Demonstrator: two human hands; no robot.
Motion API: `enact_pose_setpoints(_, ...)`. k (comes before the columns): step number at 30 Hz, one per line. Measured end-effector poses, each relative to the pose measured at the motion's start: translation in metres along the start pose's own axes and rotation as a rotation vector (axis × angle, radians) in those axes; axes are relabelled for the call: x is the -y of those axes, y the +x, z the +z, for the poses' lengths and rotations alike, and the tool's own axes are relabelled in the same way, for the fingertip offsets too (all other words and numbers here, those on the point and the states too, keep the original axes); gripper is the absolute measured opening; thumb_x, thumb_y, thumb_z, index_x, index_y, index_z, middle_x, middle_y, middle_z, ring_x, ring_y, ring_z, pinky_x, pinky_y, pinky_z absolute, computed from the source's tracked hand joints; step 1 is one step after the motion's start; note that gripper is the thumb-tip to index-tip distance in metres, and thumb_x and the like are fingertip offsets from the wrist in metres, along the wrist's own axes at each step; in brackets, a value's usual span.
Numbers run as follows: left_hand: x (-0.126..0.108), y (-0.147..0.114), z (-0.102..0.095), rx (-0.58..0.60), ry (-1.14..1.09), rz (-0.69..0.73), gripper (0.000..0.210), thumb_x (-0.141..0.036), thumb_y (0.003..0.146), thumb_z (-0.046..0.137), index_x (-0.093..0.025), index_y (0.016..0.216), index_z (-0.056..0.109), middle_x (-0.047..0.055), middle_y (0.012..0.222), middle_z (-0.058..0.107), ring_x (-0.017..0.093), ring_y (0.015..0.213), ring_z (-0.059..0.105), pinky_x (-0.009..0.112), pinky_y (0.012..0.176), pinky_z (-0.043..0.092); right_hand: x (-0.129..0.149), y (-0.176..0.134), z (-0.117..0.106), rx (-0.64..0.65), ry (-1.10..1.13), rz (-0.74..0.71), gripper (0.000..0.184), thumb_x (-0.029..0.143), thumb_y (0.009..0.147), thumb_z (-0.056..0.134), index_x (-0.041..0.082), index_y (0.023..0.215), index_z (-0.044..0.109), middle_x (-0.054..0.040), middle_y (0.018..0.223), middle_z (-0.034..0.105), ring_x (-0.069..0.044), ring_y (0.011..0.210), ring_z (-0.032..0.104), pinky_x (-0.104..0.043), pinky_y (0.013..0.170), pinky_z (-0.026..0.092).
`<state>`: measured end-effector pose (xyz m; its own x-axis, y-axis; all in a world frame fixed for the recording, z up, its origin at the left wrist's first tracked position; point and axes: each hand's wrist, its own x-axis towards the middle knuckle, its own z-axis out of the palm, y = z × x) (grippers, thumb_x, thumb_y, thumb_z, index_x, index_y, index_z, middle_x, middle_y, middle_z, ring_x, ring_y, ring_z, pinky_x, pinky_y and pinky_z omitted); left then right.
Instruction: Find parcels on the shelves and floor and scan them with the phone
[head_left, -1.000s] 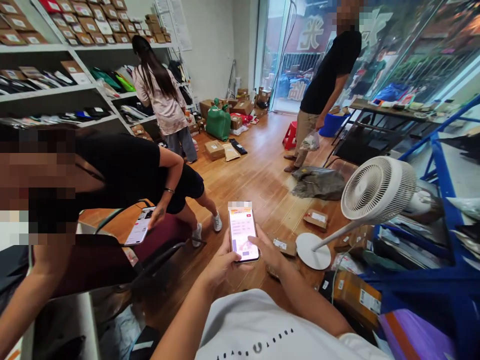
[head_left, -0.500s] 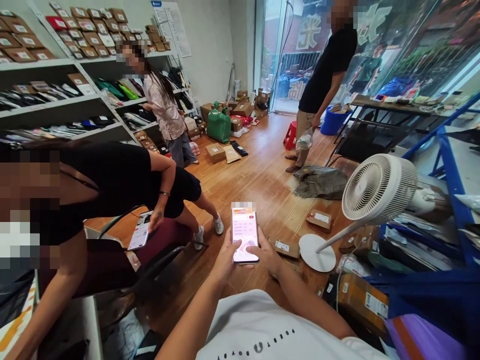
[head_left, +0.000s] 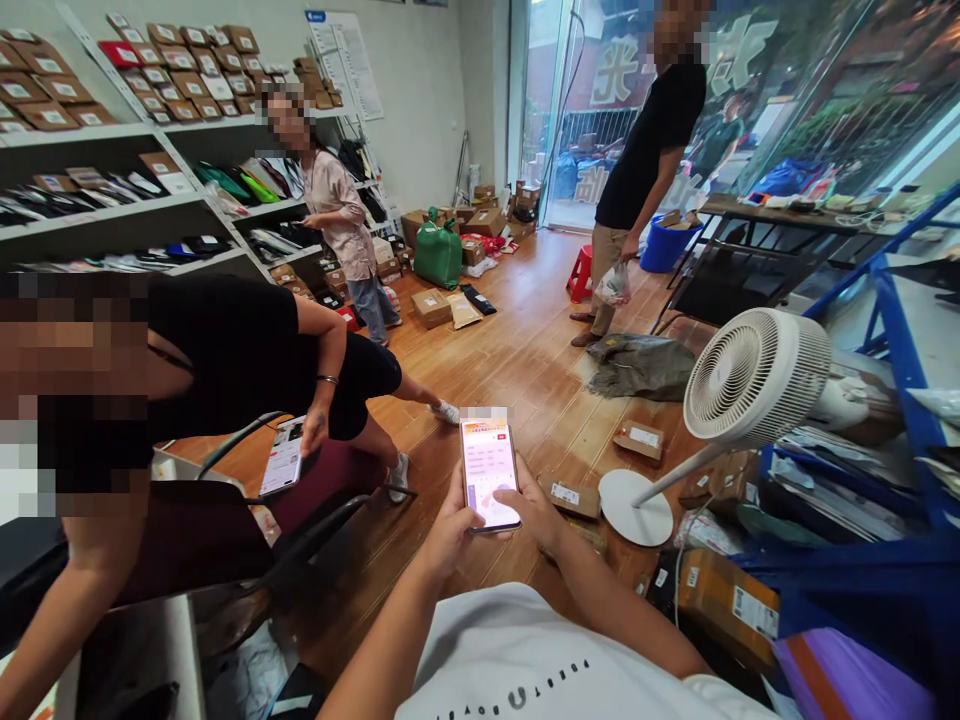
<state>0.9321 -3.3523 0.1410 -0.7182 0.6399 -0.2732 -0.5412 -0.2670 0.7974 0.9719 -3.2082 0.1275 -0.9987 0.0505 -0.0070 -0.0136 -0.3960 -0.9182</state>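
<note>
A smartphone (head_left: 487,465) with a lit white and pink screen is held upright in front of my white shirt. My left hand (head_left: 450,515) wraps its left edge, the thumb at the screen's lower left corner. Around the right edge closes my right hand (head_left: 531,505), its thumb lying over the lower part of the screen. The fingers behind the phone are hidden. The writing on the screen is too small to read.
Close on my left, a person in black leans over a maroon chair (head_left: 202,530), holding another phone (head_left: 283,455). A white fan (head_left: 757,380) stands at right beside parcels and a blue rack (head_left: 847,570). Two more people stand farther off, near parcel shelves (head_left: 112,215) and a glass door.
My left thumb has moved down to the phone's lower corner. The person in black has shifted at my left. The person by the shelves has turned and stepped right.
</note>
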Motion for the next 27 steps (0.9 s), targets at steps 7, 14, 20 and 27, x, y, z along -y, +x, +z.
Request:
enact_pose_setpoints(7,0.004,-0.005,-0.005,0.016,-0.046,0.048,0.101,-0.01,0.055,0.052,-0.034,0.148,0.021,0.004,0.141,0.048,0.032,0.12,0.047,0.034,0.072,0.056,0.004,0.007,0.009,-0.136,0.072,0.063,0.038,0.042,0.079,0.063,0.019,0.109,0.058,-0.004,0.092,0.071,-0.017,0.07,0.064,-0.029,0.064,0.051)
enact_pose_setpoints(14,0.004,-0.012,-0.007,0.021,-0.039,0.023,0.094,-0.013,0.058,0.054,-0.038,0.144,0.026,0.001,0.148,0.038,0.033,0.122,0.046,0.042,0.079,0.055,0.005,0.029,0.015,-0.292,-0.012,0.032,0.049,0.062,0.082,0.054,0.014,0.087,0.065,-0.0049,0.073,0.071,-0.017,0.059,0.061,-0.028,0.056,0.047)
enact_pose_setpoints(20,0.003,-0.013,-0.006,0.037,-0.099,0.044,0.086,-0.015,0.063,0.053,-0.036,0.143,0.029,0.003,0.148,0.039,0.034,0.122,0.047,0.043,0.08,0.056,0.01,0.018,0.016,-0.35,-0.161,-0.12,0.05,0.063,0.088,0.042,0.019,0.089,0.065,-0.0023,0.081,0.069,-0.017,0.072,0.058,-0.029,0.068,0.046)
enact_pose_setpoints(27,0.003,-0.012,-0.004,0.051,-0.133,0.068,0.081,-0.015,0.068,0.052,-0.035,0.143,0.029,0.005,0.145,0.042,0.032,0.117,0.054,0.044,0.078,0.058,0.011,0.015,0.01,-0.354,-0.261,-0.196,0.042,0.055,0.091,0.041,0.02,0.09,0.065,-0.0029,0.082,0.067,-0.021,0.081,0.058,-0.03,0.074,0.045)
